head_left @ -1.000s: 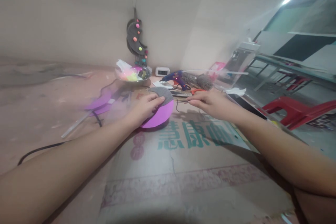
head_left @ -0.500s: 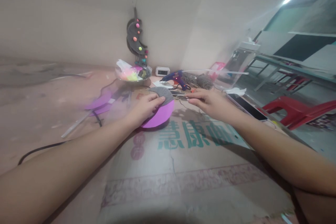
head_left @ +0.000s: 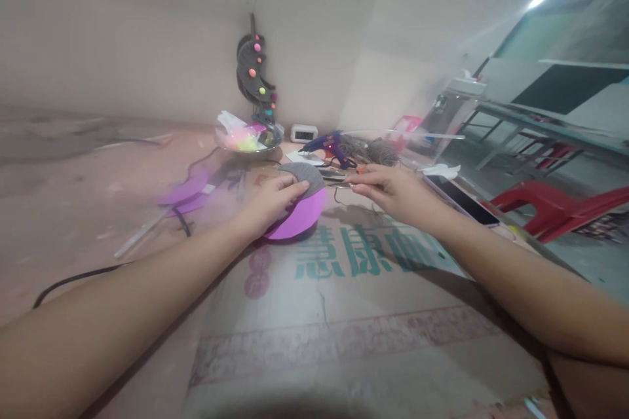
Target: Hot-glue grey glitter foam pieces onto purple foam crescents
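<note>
My left hand [head_left: 278, 203] is closed on a flat purple disc [head_left: 299, 217], thumb on top and fingers curled at its left side. Grey yarn [head_left: 303, 175] covers the disc's upper part in close rows. To the right of the disc, my right hand [head_left: 388, 191] pinches what looks like a thin grey strand between thumb and forefinger; the strand is faint and partly hidden. A loose dark strand [head_left: 337, 195] hangs between the hands. Behind them rests a blue glue gun [head_left: 325, 143], with a clear stick in its rear and a small red light on.
Cardboard [head_left: 344, 347] covers the table. Beyond are a small clock [head_left: 303, 133], a bowl of bright bits [head_left: 248, 139], a grey moon ornament [head_left: 253, 72] and grey yarn balls [head_left: 381, 152]. Purple pieces [head_left: 187, 193] lie left, a phone [head_left: 462, 200] right, near a red chair [head_left: 555, 206].
Both hands and the disc stay almost in place. The thin strand between the hands has shifted slightly.
</note>
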Motion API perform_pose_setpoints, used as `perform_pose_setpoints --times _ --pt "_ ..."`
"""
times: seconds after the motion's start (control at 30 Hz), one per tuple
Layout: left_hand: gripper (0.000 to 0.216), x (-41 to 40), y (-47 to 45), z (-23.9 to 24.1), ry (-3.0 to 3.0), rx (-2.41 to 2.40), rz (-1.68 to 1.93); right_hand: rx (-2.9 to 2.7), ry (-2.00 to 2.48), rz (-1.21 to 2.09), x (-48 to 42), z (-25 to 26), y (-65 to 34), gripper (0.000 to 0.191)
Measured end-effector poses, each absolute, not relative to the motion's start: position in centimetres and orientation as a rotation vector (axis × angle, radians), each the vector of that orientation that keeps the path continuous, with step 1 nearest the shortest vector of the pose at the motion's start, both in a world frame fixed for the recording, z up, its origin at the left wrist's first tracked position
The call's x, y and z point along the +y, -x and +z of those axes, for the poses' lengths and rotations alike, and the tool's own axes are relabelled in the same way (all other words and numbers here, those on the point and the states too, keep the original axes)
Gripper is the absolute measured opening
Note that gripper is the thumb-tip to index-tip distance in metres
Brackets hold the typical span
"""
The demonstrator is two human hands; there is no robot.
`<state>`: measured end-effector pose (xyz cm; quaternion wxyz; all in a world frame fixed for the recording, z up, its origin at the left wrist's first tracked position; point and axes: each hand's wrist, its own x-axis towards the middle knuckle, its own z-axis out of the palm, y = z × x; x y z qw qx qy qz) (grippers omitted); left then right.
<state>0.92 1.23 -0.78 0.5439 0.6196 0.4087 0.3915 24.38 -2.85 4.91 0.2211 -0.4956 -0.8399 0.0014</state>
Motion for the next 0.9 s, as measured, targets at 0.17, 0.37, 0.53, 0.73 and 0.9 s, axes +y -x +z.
perform_pose_setpoints --times 0.17,0.37,0.53,0.73,0.9 --pt "0.036 1.2 -0.8 -0.8 -1.448 0.967 0.923 -2.363 1.369 0.012 -3.1 5.2 -24.4 0.03" --pt "0.036 1.1 -0.9 -0.7 -1.444 0.965 0.928 -2.432 1.415 0.141 -3.2 6.2 -24.6 0.03" --pt "0.035 1.1 -1.0 -0.6 -1.45 0.947 0.935 -2.421 1.451 0.167 -3.3 6.3 -24.4 0.032" --pt "0.037 1.1 -0.9 -0.6 -1.479 0.973 0.932 -2.368 1.415 0.167 -3.1 5.6 -24.4 0.03" --pt "0.037 1.0 -0.9 -0.5 -1.506 1.004 0.917 -2.373 1.405 0.169 -3.0 5.6 -24.5 0.03"
